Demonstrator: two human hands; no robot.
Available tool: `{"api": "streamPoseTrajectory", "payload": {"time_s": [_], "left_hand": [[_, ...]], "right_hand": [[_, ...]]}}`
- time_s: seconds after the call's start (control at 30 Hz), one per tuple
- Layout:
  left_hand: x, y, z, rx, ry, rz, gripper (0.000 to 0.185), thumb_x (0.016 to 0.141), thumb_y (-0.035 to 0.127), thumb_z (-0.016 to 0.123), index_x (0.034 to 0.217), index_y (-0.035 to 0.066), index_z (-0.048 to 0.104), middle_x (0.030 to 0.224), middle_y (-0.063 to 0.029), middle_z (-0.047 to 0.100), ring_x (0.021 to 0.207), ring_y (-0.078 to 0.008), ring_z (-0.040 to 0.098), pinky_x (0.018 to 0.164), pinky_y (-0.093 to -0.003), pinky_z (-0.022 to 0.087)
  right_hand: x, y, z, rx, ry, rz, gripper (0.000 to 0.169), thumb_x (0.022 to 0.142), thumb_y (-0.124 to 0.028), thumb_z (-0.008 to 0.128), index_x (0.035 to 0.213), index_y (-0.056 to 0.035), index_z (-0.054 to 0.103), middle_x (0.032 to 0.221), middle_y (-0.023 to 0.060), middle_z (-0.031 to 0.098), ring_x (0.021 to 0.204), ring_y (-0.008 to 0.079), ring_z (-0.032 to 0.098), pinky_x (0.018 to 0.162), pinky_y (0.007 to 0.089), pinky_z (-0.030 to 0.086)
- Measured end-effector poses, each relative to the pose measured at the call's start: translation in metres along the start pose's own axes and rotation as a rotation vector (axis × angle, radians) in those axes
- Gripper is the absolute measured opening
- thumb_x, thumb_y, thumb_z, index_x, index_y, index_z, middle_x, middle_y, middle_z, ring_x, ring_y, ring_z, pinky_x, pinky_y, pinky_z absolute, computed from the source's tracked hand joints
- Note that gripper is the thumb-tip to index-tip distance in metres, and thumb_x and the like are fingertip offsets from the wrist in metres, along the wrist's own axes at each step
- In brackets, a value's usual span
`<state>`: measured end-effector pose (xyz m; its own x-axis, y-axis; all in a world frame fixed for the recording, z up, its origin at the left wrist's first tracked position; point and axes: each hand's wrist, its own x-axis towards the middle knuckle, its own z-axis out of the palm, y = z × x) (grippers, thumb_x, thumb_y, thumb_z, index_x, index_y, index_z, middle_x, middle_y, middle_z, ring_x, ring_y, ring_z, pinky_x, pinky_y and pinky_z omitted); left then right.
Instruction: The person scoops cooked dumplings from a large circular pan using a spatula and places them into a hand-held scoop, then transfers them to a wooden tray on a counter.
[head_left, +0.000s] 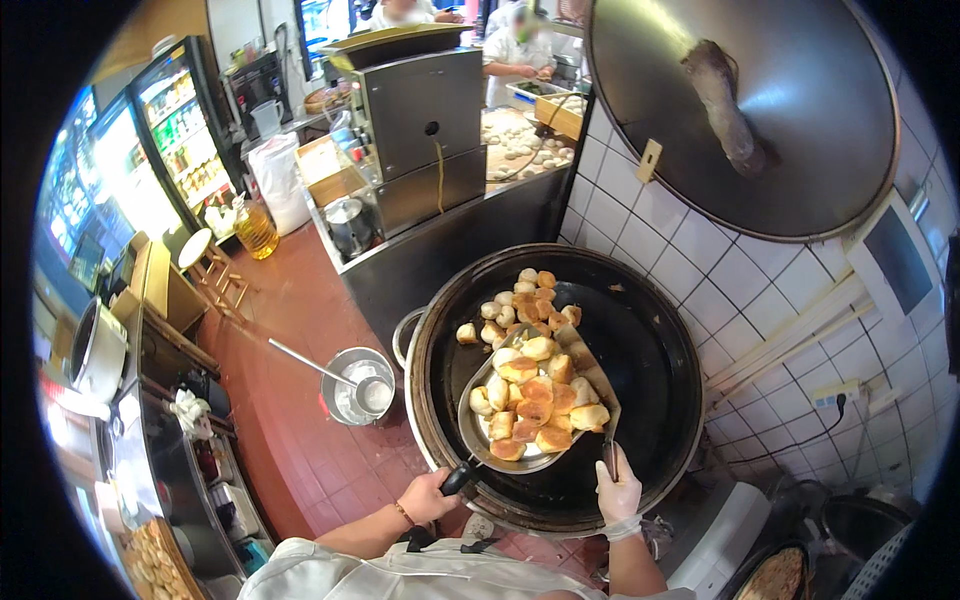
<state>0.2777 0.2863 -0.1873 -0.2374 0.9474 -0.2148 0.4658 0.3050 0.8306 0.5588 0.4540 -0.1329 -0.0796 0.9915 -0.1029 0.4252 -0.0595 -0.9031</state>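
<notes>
My left hand (428, 498) is closed around the black handle (459, 478) of a metal scoop pan (471, 450). Browned, pan-fried buns (536, 401) are heaped in the pan, which is over a large round black griddle pan (652, 390). My right hand (619, 487), in a clear plastic glove, grips the handle of a wide flat metal scraper (596, 367), whose blade stands along the right side of the heap. More buns (525, 300) lie on the far side of the griddle.
A metal bucket (341, 409) with a long-handled ladle (375, 394) is left of the griddle. A large round lid (810, 97) hangs over the tiled wall (675, 247). Behind are a steel machine (427, 112), a dough-covered worktable (517, 150) and people in white (510, 56). A stool (214, 262) stands left.
</notes>
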Motion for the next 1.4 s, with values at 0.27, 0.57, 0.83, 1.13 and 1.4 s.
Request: {"api": "streamPoseTrajectory", "payload": {"time_s": [0.27, 0.57, 0.83, 1.13, 1.4], "left_hand": [[-0.034, 0.023, -0.026, -0.098, 0.001, -0.089, 0.026, 0.073, 0.020, 0.068, 0.091, 0.005, 0.058, 0.074, -0.0162, 0.061, 0.069, -0.0285, 0.062, 0.066, -0.0379, 0.049], [-0.169, 0.014, -0.066, -0.205, 0.158, -0.164, 0.027, 0.073, 0.020, 0.063, 0.094, 0.005, 0.055, 0.074, -0.0129, 0.059, 0.072, -0.0243, 0.060, 0.066, -0.0378, 0.047], [-0.305, -0.012, -0.080, -0.238, 0.528, -0.276, 0.022, 0.071, 0.015, 0.062, 0.086, 0.005, 0.051, 0.071, -0.0184, 0.056, 0.070, -0.0351, 0.056, 0.065, -0.0459, 0.042], [-0.452, -0.018, -0.110, -0.282, 0.887, -0.594, 0.032, 0.072, 0.023, 0.063, 0.097, 0.005, 0.053, 0.079, -0.0198, 0.059, 0.078, -0.0375, 0.058, 0.069, -0.0449, 0.045], [-0.545, -0.056, -0.118, -0.258, 1.217, -0.740, 0.041, 0.072, 0.031, 0.065, 0.099, 0.002, 0.055, 0.085, -0.0213, 0.061, 0.082, -0.0384, 0.060, 0.070, -0.0431, 0.047]], "right_hand": [[-0.006, -0.050, -0.001, -0.019, -0.128, -0.090, 0.043, 0.084, -0.008, 0.064, 0.126, -0.0089, 0.056, 0.068, 0.0009, 0.057, 0.050, 0.0060, 0.046, 0.047, 0.0237, 0.042], [-0.069, -0.072, 0.048, 0.025, -0.481, -0.319, 0.042, 0.087, -0.005, 0.055, 0.129, 0.0001, 0.049, 0.095, 0.0038, 0.062, 0.062, 0.0057, 0.052, 0.053, 0.0204, 0.042], [-0.178, -0.209, 0.092, -0.386, -0.861, -0.599, 0.052, 0.090, -0.025, 0.058, 0.133, 0.0001, 0.045, 0.117, 0.0163, 0.060, 0.098, 0.0233, 0.059, 0.084, 0.0312, 0.047], [-0.262, -0.228, 0.267, -0.217, -1.277, -0.484, 0.047, 0.088, -0.016, 0.060, 0.131, -0.0027, 0.049, 0.104, 0.0086, 0.060, 0.079, 0.0155, 0.055, 0.070, 0.0282, 0.046], [-0.394, -0.268, 0.392, -0.110, -1.601, -0.589, 0.040, 0.086, -0.007, 0.056, 0.126, -0.0043, 0.053, 0.066, -0.0022, 0.052, 0.047, 0.0051, 0.044, 0.042, 0.0208, 0.038]]}}
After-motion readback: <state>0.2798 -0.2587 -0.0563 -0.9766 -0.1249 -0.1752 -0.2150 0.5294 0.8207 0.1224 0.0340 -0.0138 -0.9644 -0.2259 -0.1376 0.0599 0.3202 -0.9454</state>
